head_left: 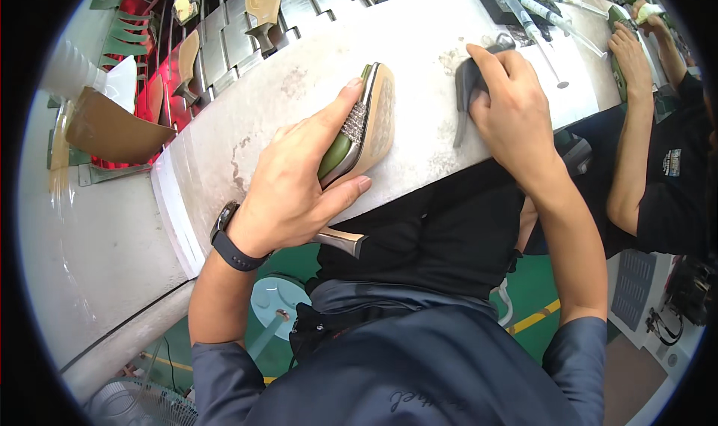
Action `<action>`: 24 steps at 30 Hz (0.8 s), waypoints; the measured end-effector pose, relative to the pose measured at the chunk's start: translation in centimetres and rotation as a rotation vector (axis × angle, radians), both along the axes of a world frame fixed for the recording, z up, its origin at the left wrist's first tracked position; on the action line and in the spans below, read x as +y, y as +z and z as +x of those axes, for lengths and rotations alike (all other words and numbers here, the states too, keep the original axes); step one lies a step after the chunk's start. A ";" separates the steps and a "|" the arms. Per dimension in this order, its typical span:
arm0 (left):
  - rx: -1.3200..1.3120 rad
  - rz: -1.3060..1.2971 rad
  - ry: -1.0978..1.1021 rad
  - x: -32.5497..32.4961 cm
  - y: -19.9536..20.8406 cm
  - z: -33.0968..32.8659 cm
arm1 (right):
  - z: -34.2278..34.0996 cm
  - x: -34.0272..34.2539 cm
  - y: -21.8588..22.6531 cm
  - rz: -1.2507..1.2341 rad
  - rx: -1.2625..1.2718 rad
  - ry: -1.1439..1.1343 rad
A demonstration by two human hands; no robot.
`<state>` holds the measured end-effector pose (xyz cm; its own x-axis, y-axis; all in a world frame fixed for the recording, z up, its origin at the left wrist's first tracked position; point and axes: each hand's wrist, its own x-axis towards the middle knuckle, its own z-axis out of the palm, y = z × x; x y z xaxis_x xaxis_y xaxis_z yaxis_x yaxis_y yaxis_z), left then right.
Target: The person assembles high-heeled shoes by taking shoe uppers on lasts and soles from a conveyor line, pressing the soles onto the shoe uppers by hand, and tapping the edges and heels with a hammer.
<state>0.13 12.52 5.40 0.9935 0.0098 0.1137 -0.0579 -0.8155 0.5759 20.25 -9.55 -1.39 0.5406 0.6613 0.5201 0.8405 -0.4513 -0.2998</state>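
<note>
so, going by the head cam, which is all i've got on my end, the left hand point(288, 175) is wrapped around a high-heeled shoe point(383, 119) near the middle of the frame. fingers lie along its far side and the thumb presses the near side, so it's a half-closed grip. the shoe is tipped on its side, pale sole facing right, green upper point(339, 155) and a sparkly band point(354, 123) showing by the fingers. its slim heel point(342, 240) pokes out below the hand, past the table edge.

the right hand point(516, 104), right of center toward the top, is curled with thumb and index finger pinching a dark grey piece point(469, 82) over the pale worktable point(426, 29). can't tell from here what that piece is, most of it's tucked behind the fingers. the two hands are well apart.

around them i see syringes point(550, 16) beside a dark tray point(490, 1) at the upper right, and a co-worker's hand point(632, 58) further right on some green item. upper left has a metal slatted conveyor point(310, 7) with tan shoe parts point(263, 3) on it. lower left, there's a dark wristwatch point(224, 224) on the left wrist, a light blue stool point(271, 295) under the table line, and a fan point(149, 403) in the corner.
</note>
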 end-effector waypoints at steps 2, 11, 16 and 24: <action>-0.021 -0.006 -0.013 0.1 -0.1 0.0 | -1.4 -0.6 0.7 0.016 0.112 -0.044; -0.003 0.035 -0.063 0.2 -0.1 0.4 | -10.5 0.8 2.5 0.984 1.503 0.186; 0.085 0.041 -0.055 0.1 0.5 0.7 | -11.2 1.9 1.4 0.943 1.611 0.121; 0.014 -0.011 -0.065 0.3 -0.4 1.4 | -7.3 2.0 1.8 0.694 1.140 0.476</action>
